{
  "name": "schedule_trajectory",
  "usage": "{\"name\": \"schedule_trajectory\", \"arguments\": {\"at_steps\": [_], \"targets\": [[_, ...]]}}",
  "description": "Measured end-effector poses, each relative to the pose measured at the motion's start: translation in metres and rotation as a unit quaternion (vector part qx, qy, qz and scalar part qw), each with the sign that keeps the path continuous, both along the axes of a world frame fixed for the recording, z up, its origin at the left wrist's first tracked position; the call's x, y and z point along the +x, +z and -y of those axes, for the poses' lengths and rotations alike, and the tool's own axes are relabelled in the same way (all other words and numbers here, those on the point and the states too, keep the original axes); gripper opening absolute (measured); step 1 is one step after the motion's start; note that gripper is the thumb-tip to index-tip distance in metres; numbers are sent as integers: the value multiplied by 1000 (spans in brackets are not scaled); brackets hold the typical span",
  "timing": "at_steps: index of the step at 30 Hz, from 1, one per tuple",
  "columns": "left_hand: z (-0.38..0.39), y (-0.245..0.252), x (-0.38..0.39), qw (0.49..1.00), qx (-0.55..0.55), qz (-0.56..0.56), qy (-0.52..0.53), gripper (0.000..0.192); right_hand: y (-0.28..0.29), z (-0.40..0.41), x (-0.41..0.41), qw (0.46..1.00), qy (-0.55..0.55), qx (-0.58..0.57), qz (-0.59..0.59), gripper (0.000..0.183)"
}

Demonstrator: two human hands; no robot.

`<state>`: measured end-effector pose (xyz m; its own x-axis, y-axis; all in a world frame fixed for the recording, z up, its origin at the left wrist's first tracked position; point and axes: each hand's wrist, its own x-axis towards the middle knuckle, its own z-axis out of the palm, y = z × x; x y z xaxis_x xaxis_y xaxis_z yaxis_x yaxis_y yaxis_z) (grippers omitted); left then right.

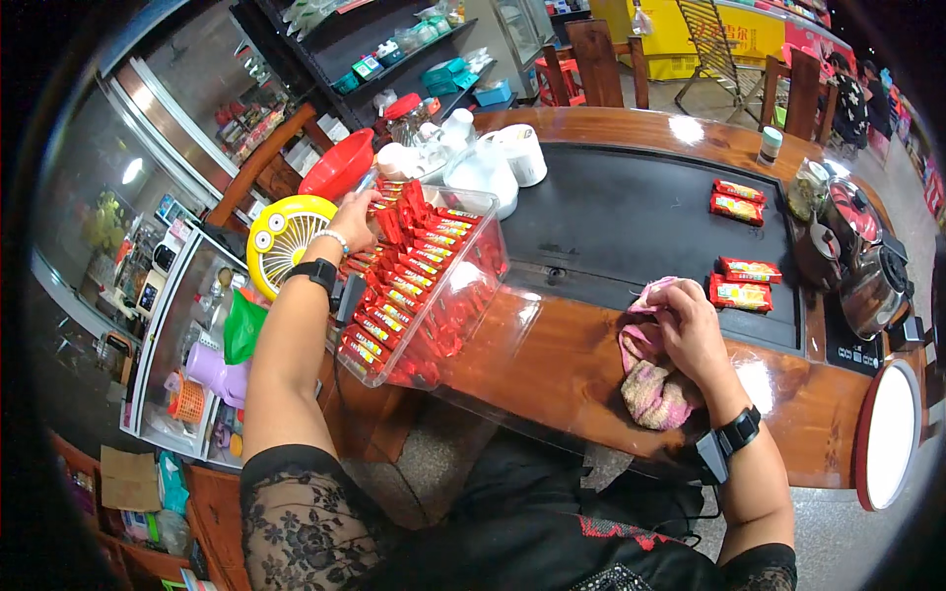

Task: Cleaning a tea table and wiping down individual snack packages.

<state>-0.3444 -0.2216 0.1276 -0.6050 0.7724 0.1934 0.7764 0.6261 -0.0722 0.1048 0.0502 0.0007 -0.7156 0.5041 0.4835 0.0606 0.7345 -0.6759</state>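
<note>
My left hand (pixel 358 221) reaches over the far left side of a clear plastic box (pixel 467 275), its fingers at the red snack packets (pixel 410 270). Whether those fingers grip a packet or the rim is hidden. The box is filled with rows of these packets and sits at the left end of the wooden table (pixel 547 354). My right hand (pixel 691 325) pinches a crumpled pink and tan cloth (pixel 654 395) at the table's near edge. Beyond it, two pairs of red packets, a farther pair (pixel 737 202) and a nearer pair (pixel 743 284), lie on the black tray inlay (pixel 613 214).
A yellow fan (pixel 292 240) and a red basin (pixel 338 164) stand left of the box. White rolls (pixel 521 155) and bags are behind it. A glass kettle (pixel 876 288), a teapot (pixel 818 255) and a round white-faced disc (pixel 890 436) occupy the right end. Two people are in the far background.
</note>
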Motion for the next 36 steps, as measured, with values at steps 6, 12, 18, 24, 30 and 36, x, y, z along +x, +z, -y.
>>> {"name": "schedule_trajectory", "arguments": {"at_steps": [6,12,18,24,30,36], "targets": [[1,8,13,999,33,30,22,72,-1,-2,0,1000,-2,13,-1,13],[-2,13,21,997,-29,6,68,71,-1,-2,1,1000,1,7,-3,14],[2,10,30,995,-20,-99,2,71,-1,-1,0,1000,-6,3,-1,15],[0,9,43,994,-78,-74,19,65,-2,-3,1,1000,-6,5,2,14],[10,-1,24,998,3,-59,2,67,-2,-2,0,1000,-4,6,0,16],[7,2,18,999,23,14,30,65,-1,-2,1,1000,-8,6,5,17]]}}
